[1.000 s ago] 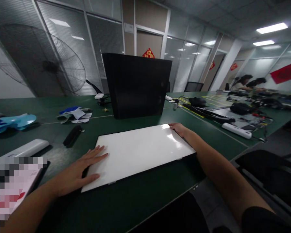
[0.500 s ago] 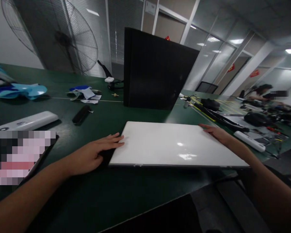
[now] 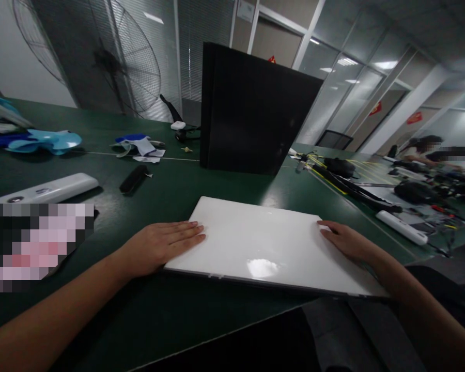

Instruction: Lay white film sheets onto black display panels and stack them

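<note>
A glossy white rectangular panel (image 3: 251, 237) with a dark edge lies in front of me at the green table, its near right corner reaching past the table's front edge. My left hand (image 3: 160, 245) is closed on its left side, fingers together over the top and the thumb hidden. On the opposite side my right hand (image 3: 344, 240) grips the right edge near the far corner, fingertips on the white face. Behind the panel stands a large black box-like object (image 3: 256, 111).
To the left are a white elongated device (image 3: 50, 188), a blurred-out flat item (image 3: 46, 240), a dark slim object (image 3: 135, 179) and blue fan blades (image 3: 48, 142). At right, another white device (image 3: 402, 227) sits near black parts. A person (image 3: 422, 150) is far right.
The panel has turned slightly, its right side coming nearer to me. My right hand has moved down with it, and my left fingers now lie further over its edge.
</note>
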Demonstrator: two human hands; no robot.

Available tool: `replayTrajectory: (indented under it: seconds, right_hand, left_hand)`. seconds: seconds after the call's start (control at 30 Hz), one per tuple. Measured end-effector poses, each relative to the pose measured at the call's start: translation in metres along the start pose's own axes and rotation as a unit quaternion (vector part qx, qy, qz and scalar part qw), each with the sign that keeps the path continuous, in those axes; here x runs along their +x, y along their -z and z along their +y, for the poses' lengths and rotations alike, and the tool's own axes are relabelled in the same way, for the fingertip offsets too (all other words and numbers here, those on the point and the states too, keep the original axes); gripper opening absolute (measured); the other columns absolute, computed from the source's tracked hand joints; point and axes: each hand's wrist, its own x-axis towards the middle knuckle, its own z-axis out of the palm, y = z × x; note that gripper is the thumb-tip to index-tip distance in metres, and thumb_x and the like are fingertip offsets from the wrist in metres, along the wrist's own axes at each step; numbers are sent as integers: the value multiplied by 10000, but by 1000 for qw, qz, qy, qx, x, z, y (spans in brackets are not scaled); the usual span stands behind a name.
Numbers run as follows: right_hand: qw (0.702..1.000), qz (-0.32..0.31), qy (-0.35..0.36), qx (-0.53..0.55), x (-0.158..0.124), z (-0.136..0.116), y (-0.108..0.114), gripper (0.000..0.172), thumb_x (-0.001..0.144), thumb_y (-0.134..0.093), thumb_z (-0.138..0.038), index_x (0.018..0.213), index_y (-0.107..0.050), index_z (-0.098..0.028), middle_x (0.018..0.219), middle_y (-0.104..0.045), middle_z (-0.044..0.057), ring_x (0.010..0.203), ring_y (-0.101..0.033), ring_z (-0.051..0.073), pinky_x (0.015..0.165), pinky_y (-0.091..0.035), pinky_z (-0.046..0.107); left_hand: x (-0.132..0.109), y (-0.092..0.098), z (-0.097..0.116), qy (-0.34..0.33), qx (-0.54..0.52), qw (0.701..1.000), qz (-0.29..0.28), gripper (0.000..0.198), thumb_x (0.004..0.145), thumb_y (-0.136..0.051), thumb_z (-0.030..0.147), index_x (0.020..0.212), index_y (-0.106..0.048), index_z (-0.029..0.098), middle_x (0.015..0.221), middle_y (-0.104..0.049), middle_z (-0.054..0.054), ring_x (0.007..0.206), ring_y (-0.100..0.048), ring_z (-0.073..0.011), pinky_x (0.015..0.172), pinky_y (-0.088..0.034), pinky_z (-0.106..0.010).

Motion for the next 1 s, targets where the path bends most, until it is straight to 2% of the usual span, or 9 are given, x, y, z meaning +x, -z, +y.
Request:
replayTrajectory:
  seconds: [0.07, 0.13, 0.27, 0.33, 0.4, 0.53, 0.67, 0.83, 1.0]
  right_hand:
    - [990, 47, 67, -115, -28, -12, 3, 433, 994, -593, -399, 1298, -755, -136, 1397, -666, 212, 1365, -591, 410, 1228, -386, 628]
    - [961, 101, 155, -204, -61, -33, 7, 481, 1041, -537, -473, 1370, -714, -171, 1445, -632, 206, 1385, -575, 407, 1193, -423, 659]
    - [890, 94, 406, -183, -124, -91, -5, 517, 1027, -630, -509, 1479, -610, -260, 1527, -582, 133, 1337, -624, 295, 1059, -599, 489]
    - [849, 112, 495, -149, -143, -112, -22, 430, 1018, -682, -373, 1417, -648, -219, 1441, -649, 131, 1302, -645, 260, 1018, -621, 412]
    - [818, 145, 543, -127, -153, -121, -42, 338, 1028, -623, -177, 1361, -680, -180, 1348, -707, 113, 1291, -653, 239, 1015, -617, 377]
    - [798, 177, 564, -115, -157, -115, -65, 364, 1007, -568, -37, 1338, -702, -108, 1288, -740, 107, 1317, -648, 256, 1005, -632, 350]
    - [804, 202, 547, -119, -158, -107, -63, 433, 966, -631, -11, 1393, -673, -71, 1319, -730, 123, 1352, -628, 273, 1058, -630, 349]
    - [814, 228, 517, -138, -158, -105, -44, 564, 984, -623, -26, 1533, -581, -149, 1370, -710, 101, 1316, -657, 257, 1086, -623, 357]
    - [843, 247, 450, -163, -155, -95, -18, 680, 995, -615, -50, 1609, -498, -318, 1389, -704, 24, 1158, -744, 223, 1006, -657, 316]
  left_hand:
    - [0, 0, 4, -19, 19, 1000, 11, 622, 1048, -392, 124, 1637, -443, 318, 1605, -563, -22, 1477, -542, -214, 1252, -424, -376]
    - [1, 0, 8, -39, 36, 998, 26, 650, 1056, -398, 120, 1671, -370, 330, 1613, -554, -33, 1481, -537, -215, 1247, -427, -371]
    - [4, 0, 15, -72, 45, 995, 49, 737, 1063, -400, 120, 1724, -173, 352, 1597, -573, -38, 1465, -554, -198, 1239, -432, -348]
    - [6, 0, 19, -88, 49, 993, 65, 741, 1069, -386, 135, 1732, -119, 332, 1571, -601, -44, 1441, -580, -188, 1214, -458, -332]
    - [8, -1, 22, -101, 60, 990, 77, 727, 1075, -373, 144, 1735, -107, 293, 1548, -624, -59, 1423, -596, -185, 1187, -484, -322]
    - [12, -1, 26, -94, 69, 990, 80, 727, 1071, -386, 115, 1731, -144, 298, 1550, -621, -58, 1419, -602, -199, 1169, -503, -336]
    - [19, 0, 21, -45, 43, 995, 78, 651, 1079, -384, 121, 1695, -297, 309, 1563, -609, -51, 1436, -586, -205, 1166, -518, -371]
    - [21, 5, 0, 96, -7, 993, 63, 600, 1046, -551, 466, 1603, -497, 251, 1611, -557, -88, 1502, -510, -295, 1270, -396, -524]
    - [10, 2, -22, 254, -45, 964, 56, 704, 1053, -396, 667, 1573, -533, 214, 1644, -513, -121, 1547, -442, -328, 1283, -336, -578]
